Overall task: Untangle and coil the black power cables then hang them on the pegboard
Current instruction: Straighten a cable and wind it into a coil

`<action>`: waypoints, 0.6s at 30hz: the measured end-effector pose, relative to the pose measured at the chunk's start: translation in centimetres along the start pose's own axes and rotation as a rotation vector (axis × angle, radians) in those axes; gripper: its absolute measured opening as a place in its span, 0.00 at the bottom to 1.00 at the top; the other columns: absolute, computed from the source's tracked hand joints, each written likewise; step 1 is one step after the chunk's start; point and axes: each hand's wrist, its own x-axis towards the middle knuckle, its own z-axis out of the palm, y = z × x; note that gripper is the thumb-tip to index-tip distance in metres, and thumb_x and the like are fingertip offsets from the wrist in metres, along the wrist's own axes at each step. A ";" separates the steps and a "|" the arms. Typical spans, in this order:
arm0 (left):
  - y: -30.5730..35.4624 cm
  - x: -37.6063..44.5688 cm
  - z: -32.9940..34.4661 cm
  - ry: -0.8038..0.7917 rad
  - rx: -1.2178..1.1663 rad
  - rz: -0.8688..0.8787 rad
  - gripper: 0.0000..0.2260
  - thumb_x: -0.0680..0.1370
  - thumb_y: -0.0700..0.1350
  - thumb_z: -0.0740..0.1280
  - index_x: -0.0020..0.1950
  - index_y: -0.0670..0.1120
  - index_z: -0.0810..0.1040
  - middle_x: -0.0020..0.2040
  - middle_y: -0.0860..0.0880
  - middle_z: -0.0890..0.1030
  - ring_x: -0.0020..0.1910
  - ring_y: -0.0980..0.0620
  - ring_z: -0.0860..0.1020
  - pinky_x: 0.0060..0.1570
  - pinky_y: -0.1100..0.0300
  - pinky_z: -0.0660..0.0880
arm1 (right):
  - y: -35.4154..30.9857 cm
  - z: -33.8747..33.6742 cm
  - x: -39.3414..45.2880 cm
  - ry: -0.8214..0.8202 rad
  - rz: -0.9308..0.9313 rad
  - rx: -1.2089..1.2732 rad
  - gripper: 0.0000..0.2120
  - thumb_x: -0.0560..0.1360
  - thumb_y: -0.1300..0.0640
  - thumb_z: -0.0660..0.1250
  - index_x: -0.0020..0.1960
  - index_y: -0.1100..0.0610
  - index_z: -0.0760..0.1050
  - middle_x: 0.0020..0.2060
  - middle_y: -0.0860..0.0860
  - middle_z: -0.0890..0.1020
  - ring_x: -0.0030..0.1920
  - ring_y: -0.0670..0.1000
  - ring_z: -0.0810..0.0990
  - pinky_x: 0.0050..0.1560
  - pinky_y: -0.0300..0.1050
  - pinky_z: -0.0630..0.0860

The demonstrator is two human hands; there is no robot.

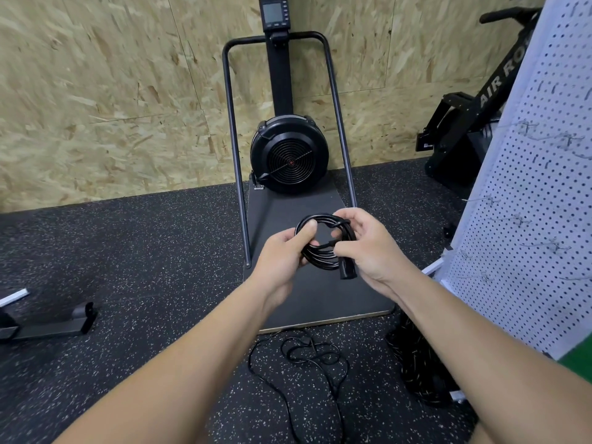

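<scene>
- I am standing in what looks like a gym or fitness room with a storage corner.
- The floor [128,267] under me is black rubber matting flecked with pale specks, the kind laid in training rooms.
- Straight ahead an exercise machine [288,155] stands against the wall: a round black fan housing, a tall column with a small monitor [274,11], a tubular frame and a flat base board.
- At the right a second black machine [474,104] shows the letters "AIR RO".
- The wall [112,91] is bare chipboard sheeting.
- A white pegboard [525,219] with wire hooks stands at my right.
</scene>
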 end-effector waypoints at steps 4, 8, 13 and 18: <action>0.0 0.0 -0.7 -0.095 -0.135 -0.048 0.14 0.84 0.50 0.74 0.39 0.51 0.81 0.37 0.50 0.77 0.38 0.53 0.74 0.50 0.53 0.70 | 0.2 -0.5 0.1 -0.074 0.037 -0.071 0.28 0.71 0.73 0.74 0.67 0.53 0.79 0.61 0.54 0.86 0.63 0.50 0.86 0.67 0.57 0.84; 0.3 -0.1 -1.6 -0.280 -0.131 -0.068 0.19 0.83 0.46 0.73 0.34 0.48 0.71 0.37 0.45 0.72 0.44 0.47 0.77 0.61 0.46 0.74 | -0.2 -1.1 -0.1 -0.175 0.012 -0.181 0.19 0.73 0.75 0.74 0.61 0.59 0.84 0.55 0.58 0.89 0.59 0.59 0.88 0.63 0.56 0.86; 1.4 0.3 -2.0 -0.325 -0.171 -0.076 0.11 0.79 0.29 0.70 0.51 0.45 0.77 0.35 0.48 0.75 0.38 0.50 0.80 0.54 0.50 0.83 | -0.2 -0.7 0.1 -0.100 -0.018 -0.160 0.17 0.73 0.75 0.73 0.56 0.59 0.86 0.53 0.56 0.90 0.57 0.59 0.89 0.59 0.53 0.86; 0.6 0.0 -2.5 -0.243 0.209 -0.018 0.19 0.82 0.26 0.63 0.67 0.47 0.72 0.55 0.46 0.81 0.51 0.50 0.84 0.48 0.55 0.81 | 0.2 -2.3 0.3 -0.162 0.097 -0.101 0.13 0.75 0.76 0.72 0.54 0.63 0.85 0.59 0.63 0.88 0.61 0.61 0.89 0.63 0.64 0.85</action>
